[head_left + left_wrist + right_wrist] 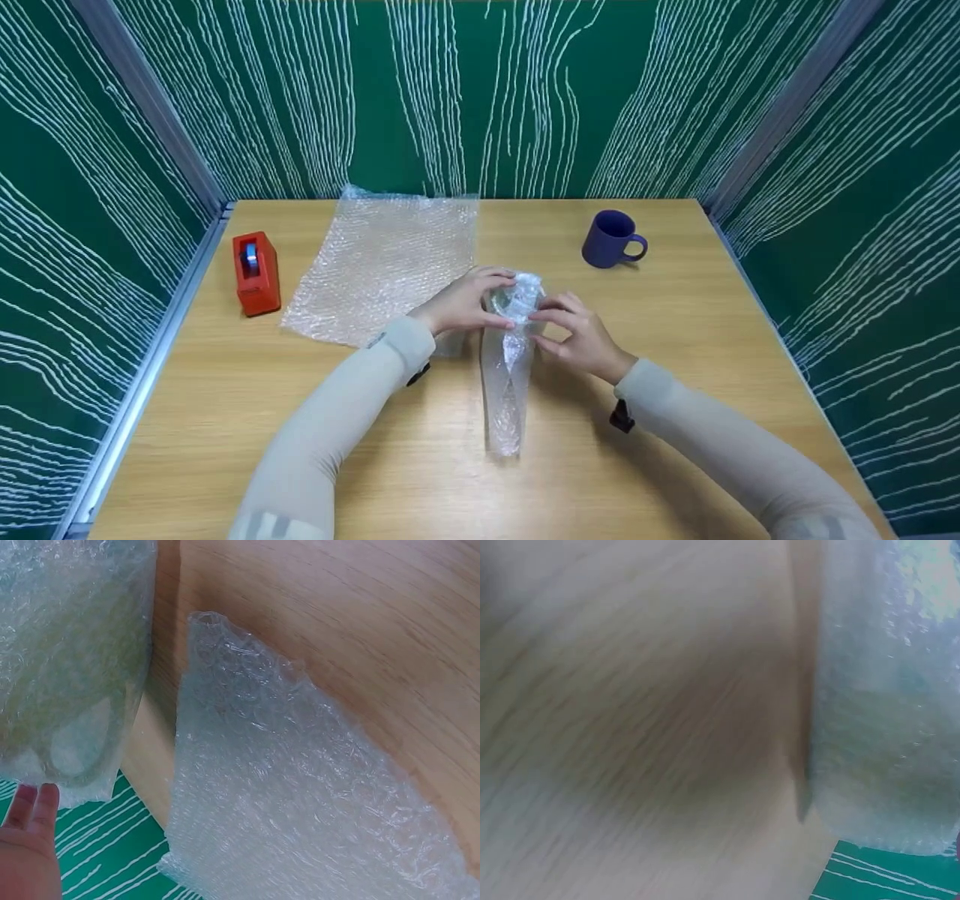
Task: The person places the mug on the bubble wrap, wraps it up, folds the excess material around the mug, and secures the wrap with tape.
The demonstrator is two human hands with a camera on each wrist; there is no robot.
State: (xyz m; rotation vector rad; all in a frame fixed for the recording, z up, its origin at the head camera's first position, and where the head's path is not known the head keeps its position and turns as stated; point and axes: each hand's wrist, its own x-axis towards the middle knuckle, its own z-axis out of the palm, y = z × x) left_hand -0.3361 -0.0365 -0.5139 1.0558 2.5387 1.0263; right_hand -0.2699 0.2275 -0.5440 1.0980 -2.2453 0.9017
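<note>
A bundle wrapped in bubble wrap (508, 352) stands on the wooden table (675, 337), with a loose tail of wrap running toward me. My left hand (469, 302) grips its top from the left, fingers curled round it. From the right, my right hand (574, 334) pinches the same top. The left wrist view shows the wrapped bundle (67, 660) close up with a fingertip (34, 799) at its lower edge. In the blurred right wrist view the wrapped bundle (889, 690) fills the right side; what is inside stays hidden.
A flat sheet of bubble wrap (382, 259) lies at the back left, also the bubble wrap sheet (300, 802) in the left wrist view. A red tape dispenser (256, 271) stands near the left edge. A dark blue mug (611, 238) sits at the back right. Green patterned walls enclose the table.
</note>
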